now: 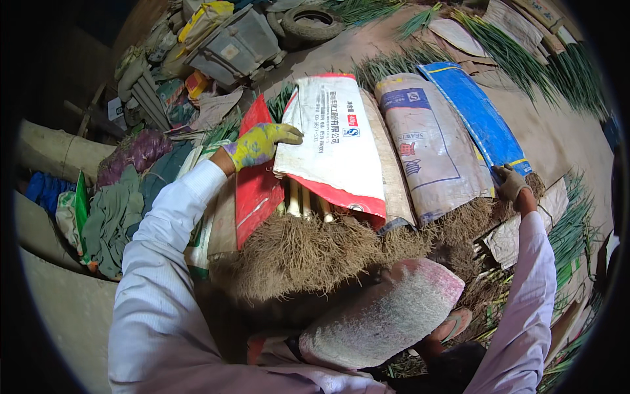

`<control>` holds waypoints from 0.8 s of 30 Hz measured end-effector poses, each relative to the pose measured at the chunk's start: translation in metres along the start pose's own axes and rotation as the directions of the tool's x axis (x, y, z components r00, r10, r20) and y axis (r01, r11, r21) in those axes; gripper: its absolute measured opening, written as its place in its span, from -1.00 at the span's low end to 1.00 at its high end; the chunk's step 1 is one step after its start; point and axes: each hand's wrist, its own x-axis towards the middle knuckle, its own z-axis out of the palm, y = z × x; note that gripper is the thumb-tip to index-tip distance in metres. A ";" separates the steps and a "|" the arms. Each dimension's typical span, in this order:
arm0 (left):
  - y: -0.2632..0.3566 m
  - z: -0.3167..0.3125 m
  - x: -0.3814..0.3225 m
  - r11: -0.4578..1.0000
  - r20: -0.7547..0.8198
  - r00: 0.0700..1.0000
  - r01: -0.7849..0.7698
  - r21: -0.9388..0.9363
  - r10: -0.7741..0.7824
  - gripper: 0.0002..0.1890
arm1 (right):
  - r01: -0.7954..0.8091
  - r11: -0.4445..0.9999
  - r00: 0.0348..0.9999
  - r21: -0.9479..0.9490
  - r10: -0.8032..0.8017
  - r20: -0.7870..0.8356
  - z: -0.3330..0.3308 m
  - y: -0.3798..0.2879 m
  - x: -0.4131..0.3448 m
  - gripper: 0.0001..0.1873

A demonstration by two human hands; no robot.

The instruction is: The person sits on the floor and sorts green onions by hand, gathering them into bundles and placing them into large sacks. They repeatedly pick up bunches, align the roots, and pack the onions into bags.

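A bundle of leek-like green onions lies before me, its white stalks [306, 201] and dense brown roots [305, 251] towards me. Over it is a white woven sack [330, 118] with printing and a red hem. My left hand [263, 143], in a stained yellow glove, grips the sack's left edge. Beneath that hand is a red sheet [258, 192]. Far to the right, my right hand [512, 181], in a dark glove, closes on the near end of a blue woven sack [475, 108]. Between them, a greyish printed sack [425, 133] covers more rooted onions.
A grey plastic crate [236, 47] and a tyre [313, 24] stand at the back. Loose onion greens [512, 59] lie at the upper right. A purple net bag [133, 155] and a green cloth [113, 221] sit at left. A speckled cloth-like cover [384, 315] lies across my lap.
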 end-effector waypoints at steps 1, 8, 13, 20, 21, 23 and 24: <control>-0.005 0.002 -0.003 0.993 0.054 0.998 0.037 -0.113 -0.031 -0.63 | 0.013 0.999 1.000 -0.032 -0.014 -0.021 0.007 0.010 0.004 -0.58; -0.005 -0.002 -0.015 0.998 0.184 0.982 -0.046 0.041 0.038 -0.30 | 0.038 0.949 0.999 0.312 -0.045 0.014 0.020 0.025 0.014 -0.64; -0.005 0.007 -0.016 0.945 0.271 0.944 -0.251 0.211 0.190 -0.03 | 0.139 0.989 0.990 -0.053 -0.137 0.044 -0.004 -0.001 -0.003 -0.64; -0.004 0.032 -0.021 0.977 0.218 0.960 -0.196 0.087 0.174 -0.08 | -0.049 0.709 0.997 0.703 -0.003 0.074 0.043 0.058 0.031 -0.64; -0.004 0.034 -0.022 0.983 0.217 0.965 -0.166 0.084 0.144 -0.09 | 0.003 0.748 0.999 0.664 -0.027 0.027 0.049 0.067 0.034 -0.66; -0.004 0.036 -0.022 0.981 0.190 0.965 -0.191 0.038 0.180 -0.09 | 0.048 0.801 0.999 0.596 -0.029 -0.042 0.056 0.078 0.040 -0.68; -0.004 0.036 -0.020 0.982 0.200 0.963 -0.187 0.012 0.181 -0.09 | 0.036 0.823 0.998 0.566 0.001 -0.065 0.056 0.082 0.040 -0.69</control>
